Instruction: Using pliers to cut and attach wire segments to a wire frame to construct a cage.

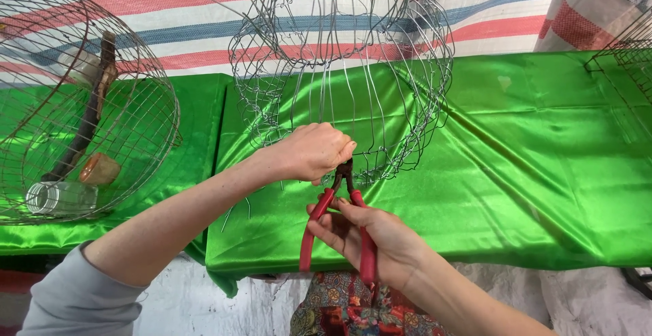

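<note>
A half-woven wire basket frame [380, 71] stands on the green satin tablecloth [530, 173], its thin wires curving up out of view. My left hand [314, 151] is closed around the frame's lower wires near the front edge. Just below it my right hand [370, 237] grips red-handled pliers [337, 224], whose dark jaws point up and meet the wire right beside my left fingers. The pliers' handles are spread apart.
A finished round wire cage [75, 105] lies on its side at the left, with a glass jar [60, 197], a brownish cup [99, 169] and a dark stick [88, 115] seen through it. Another wire frame [628, 54] shows at the right edge. A striped tarp [502, 10] hangs behind.
</note>
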